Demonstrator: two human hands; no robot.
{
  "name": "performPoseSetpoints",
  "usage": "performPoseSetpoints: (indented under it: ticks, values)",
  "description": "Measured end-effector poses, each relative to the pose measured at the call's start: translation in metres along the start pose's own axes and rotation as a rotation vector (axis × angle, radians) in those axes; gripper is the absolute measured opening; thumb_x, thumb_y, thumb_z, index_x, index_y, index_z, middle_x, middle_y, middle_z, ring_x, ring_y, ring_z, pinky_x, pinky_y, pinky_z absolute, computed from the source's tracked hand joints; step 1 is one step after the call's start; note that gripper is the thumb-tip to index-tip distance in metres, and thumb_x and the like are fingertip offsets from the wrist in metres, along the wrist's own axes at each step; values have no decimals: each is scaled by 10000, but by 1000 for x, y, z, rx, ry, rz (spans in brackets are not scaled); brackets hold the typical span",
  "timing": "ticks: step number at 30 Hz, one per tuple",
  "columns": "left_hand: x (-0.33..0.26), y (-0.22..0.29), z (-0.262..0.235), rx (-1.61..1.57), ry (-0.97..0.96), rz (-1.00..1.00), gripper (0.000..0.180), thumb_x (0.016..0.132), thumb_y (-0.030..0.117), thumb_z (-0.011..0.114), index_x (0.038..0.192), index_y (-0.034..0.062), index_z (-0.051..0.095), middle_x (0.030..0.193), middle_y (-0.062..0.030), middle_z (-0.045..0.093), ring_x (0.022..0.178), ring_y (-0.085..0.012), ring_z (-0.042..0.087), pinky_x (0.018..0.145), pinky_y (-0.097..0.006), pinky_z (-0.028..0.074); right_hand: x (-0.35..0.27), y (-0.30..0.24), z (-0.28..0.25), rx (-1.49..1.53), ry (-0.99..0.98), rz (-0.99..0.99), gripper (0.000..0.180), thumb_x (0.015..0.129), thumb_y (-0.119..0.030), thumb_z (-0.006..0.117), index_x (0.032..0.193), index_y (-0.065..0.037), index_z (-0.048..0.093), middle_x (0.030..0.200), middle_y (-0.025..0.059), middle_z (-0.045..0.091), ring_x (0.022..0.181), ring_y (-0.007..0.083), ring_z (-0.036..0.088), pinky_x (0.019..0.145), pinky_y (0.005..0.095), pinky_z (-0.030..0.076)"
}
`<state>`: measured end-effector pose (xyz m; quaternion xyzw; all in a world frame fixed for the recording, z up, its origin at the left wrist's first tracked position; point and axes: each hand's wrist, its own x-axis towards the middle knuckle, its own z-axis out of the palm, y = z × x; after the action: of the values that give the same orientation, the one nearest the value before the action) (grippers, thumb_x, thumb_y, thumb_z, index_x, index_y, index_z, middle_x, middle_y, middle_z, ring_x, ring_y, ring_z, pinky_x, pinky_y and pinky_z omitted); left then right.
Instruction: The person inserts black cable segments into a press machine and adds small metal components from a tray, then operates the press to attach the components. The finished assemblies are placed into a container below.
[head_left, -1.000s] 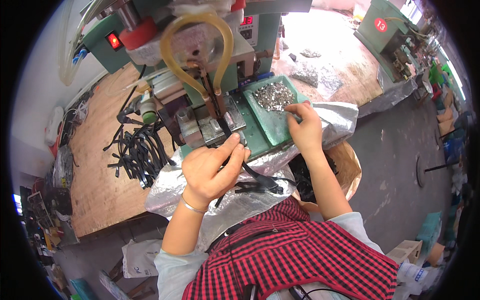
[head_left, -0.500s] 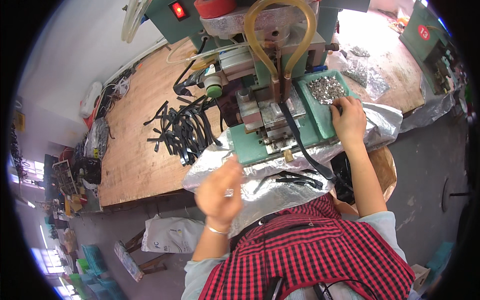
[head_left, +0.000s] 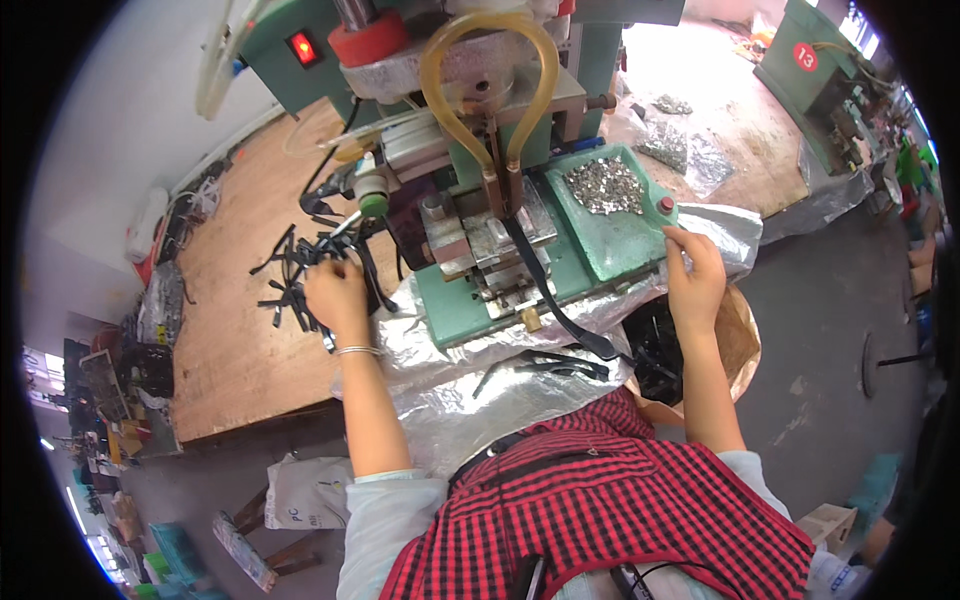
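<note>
My left hand point(head_left: 337, 295) is down on a loose pile of black eyeglass temples point(head_left: 292, 262), its fingers curled among them and the fingertips partly hidden. One black temple point(head_left: 545, 285) slants out of the green bench machine point(head_left: 470, 240), its upper end under the copper-coloured jaws point(head_left: 502, 190). My right hand point(head_left: 697, 275) is at the near right corner of a green tray point(head_left: 612, 262), thumb and forefinger pinched close together. Whatever they hold is too small to make out. Small shiny metal pieces point(head_left: 605, 187) lie heaped in the tray.
A red button point(head_left: 666, 205) sits beside the tray. Several more temples point(head_left: 565, 365) rest on silver foil point(head_left: 440, 390) in front of the machine. A paper-sided bag with a black lining point(head_left: 655, 350) stands below my right hand. Yellow tubing point(head_left: 432, 85) loops above the jaws.
My left hand has moved from in front of the machine leftward onto the temple pile. My right hand has drawn back from the metal pieces to the tray's near corner. The view has shifted.
</note>
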<state>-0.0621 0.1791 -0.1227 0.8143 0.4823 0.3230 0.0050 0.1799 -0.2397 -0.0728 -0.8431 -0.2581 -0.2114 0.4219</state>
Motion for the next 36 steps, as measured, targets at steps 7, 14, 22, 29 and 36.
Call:
performPoseSetpoints:
  ticks: [7,14,22,29,36]
  values:
    - [6,13,-75,-1074,-54,-194,204,1068,133,620,1234,16,645,910,-83,775,741,-73,654,690,-192,475,-10,-17,-18,279,-68,205,160,916,-21,730,1072,5,747,982,94,754,921,193,721,843,313,548]
    - [-16,40,-67,-1166,-258,-56,252,1079,132,609,1279,-18,640,1158,-133,762,1036,-147,717,797,-255,557,42,-118,44,641,-146,-147,167,874,-20,744,1038,-43,767,988,114,753,945,251,723,871,352,552]
    - [-41,79,-97,-1196,-71,-137,305,1114,248,564,1076,-7,727,976,-104,752,608,-62,585,526,-183,392,27,-143,67,985,-211,131,452,920,11,728,1343,25,571,1183,96,695,1088,151,652,973,304,516]
    - [-57,138,-167,-1149,177,445,147,1029,52,633,1140,-42,649,1012,-217,755,733,-218,726,604,-268,567,27,-177,43,1112,-263,257,506,892,5,702,1374,29,550,1117,143,727,1062,190,694,986,348,521]
    - [-60,193,-141,-773,207,1057,263,774,100,900,1003,65,777,979,-111,789,627,-174,666,525,-277,488,45,-88,48,232,-86,-201,264,872,-44,648,1120,-43,737,1057,169,752,1001,385,711,914,472,559]
